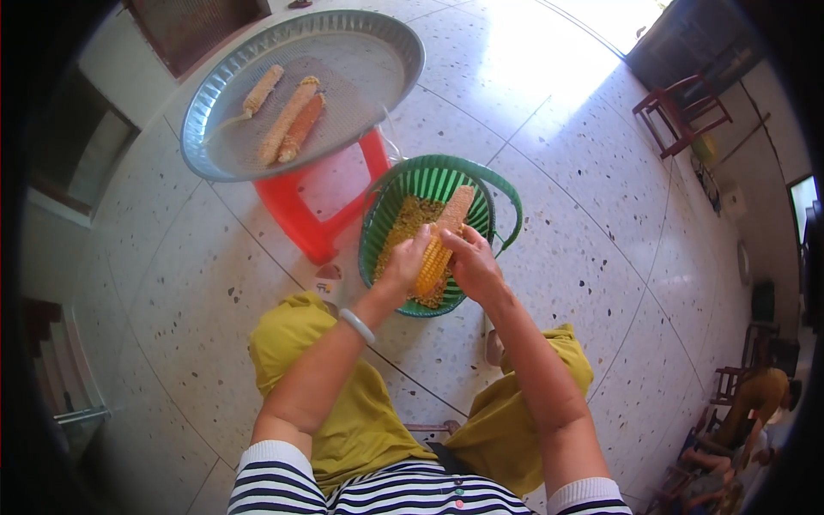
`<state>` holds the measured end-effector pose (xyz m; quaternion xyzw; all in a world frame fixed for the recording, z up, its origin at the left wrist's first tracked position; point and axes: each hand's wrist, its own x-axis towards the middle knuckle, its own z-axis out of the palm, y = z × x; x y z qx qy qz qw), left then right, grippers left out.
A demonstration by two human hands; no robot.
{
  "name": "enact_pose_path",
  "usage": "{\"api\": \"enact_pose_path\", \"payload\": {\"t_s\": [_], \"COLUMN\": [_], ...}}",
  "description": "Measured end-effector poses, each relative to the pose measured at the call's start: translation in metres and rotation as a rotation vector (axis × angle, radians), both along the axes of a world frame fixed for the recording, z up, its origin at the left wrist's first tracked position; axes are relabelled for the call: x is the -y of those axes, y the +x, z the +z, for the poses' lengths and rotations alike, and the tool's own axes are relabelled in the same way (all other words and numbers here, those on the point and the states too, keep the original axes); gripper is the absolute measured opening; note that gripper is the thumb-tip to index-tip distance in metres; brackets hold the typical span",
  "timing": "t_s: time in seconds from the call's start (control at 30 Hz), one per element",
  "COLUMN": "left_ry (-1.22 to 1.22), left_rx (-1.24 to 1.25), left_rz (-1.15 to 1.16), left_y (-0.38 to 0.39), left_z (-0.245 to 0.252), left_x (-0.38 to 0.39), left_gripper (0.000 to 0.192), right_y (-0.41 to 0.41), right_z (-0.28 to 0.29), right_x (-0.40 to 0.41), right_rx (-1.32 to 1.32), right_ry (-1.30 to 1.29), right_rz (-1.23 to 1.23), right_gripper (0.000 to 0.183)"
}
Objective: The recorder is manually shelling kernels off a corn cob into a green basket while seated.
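My left hand (405, 259) and my right hand (475, 262) hold a corn ear (434, 262) from both sides, thumbs close together near its middle. Its lower part carries yellow kernels, while the upper part, pointing away from me, is a bare tan cob (456, 209). My fingers partly hide where the two parts meet. Below my hands stands a green woven plastic basket (428, 168) with its handle leaning to the right. Loose corn kernels (405, 222) cover the basket's bottom.
A round metal tray (360, 58) with a perforated bottom rests on a red plastic stool (299, 219), ahead to the left. Three stripped cobs (290, 122) lie in it. A wooden chair (682, 116) stands far right. People (747, 412) are at the lower right edge.
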<state>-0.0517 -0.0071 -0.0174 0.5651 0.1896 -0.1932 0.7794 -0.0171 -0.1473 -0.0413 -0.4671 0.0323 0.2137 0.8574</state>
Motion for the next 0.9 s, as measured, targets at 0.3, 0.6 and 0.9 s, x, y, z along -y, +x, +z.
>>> {"api": "enact_pose_path", "payload": {"t_s": [0.3,0.6,0.9], "left_ry": [0.738,-0.22,0.703], "left_rx": [0.225,-0.13,0.261], "left_rz": [-0.097,0.024,-0.012], "left_y": [0.001,0.002,0.001], "left_z": [-0.013,0.015,0.001], "left_x": [0.014,0.003,0.01], "left_gripper": [0.061,0.052,0.062], "right_y": [-0.007,-0.007,-0.007], "right_z": [0.014,0.031,0.016], "right_x": [-0.012,-0.009,-0.017], "right_rx": [-0.154,-0.093,-0.167], "right_ry": [-0.46,0.082,0.097], "right_rz": [-0.182,0.016,-0.103], "right_gripper": [0.035,0.024,0.024]}}
